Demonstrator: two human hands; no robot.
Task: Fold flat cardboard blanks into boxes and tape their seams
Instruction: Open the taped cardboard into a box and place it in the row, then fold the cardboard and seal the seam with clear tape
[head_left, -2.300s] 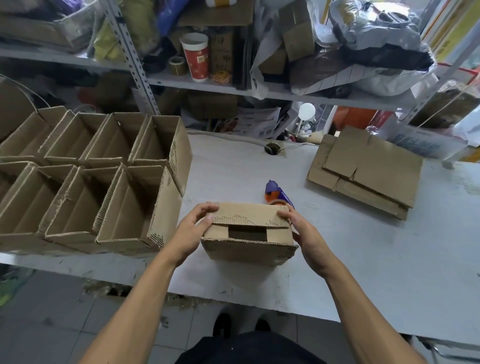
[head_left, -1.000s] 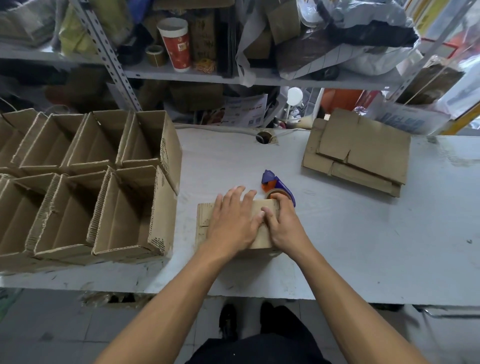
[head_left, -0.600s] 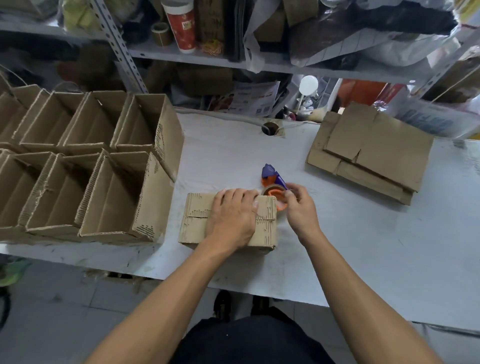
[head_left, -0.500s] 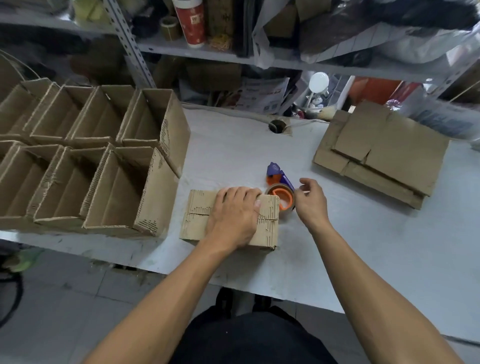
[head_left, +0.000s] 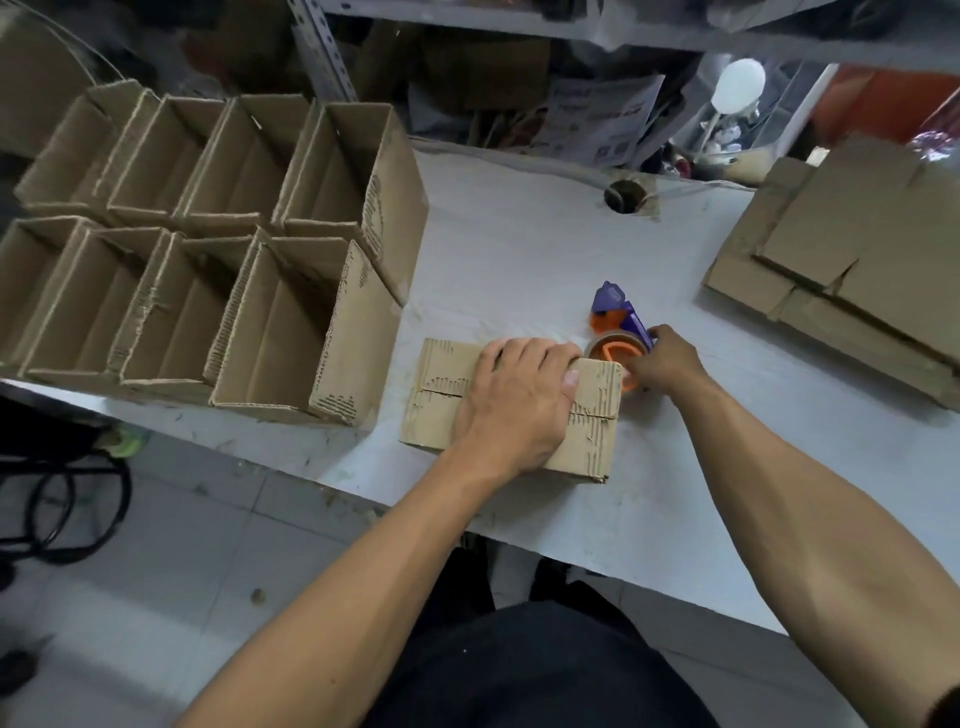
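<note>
Head view: folded box (head_left: 511, 410) sits flaps-down-closed at the worktop (head_left: 519, 249) near edge. Left hand (head_left: 517, 400) lies flat on top, pressing the flaps, fingers straight. Right hand (head_left: 667, 358) grips the tape dispenser (head_left: 615, 332) touching the box's far right corner. Flat blanks (head_left: 852, 280) stacked at right edge; open boxes (head_left: 208, 249) fill the left end.

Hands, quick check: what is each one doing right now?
Left hand: open, pressing flat on the closed flaps of the folded box.
Right hand: fingers curled on the tape dispenser behind the box.
</note>
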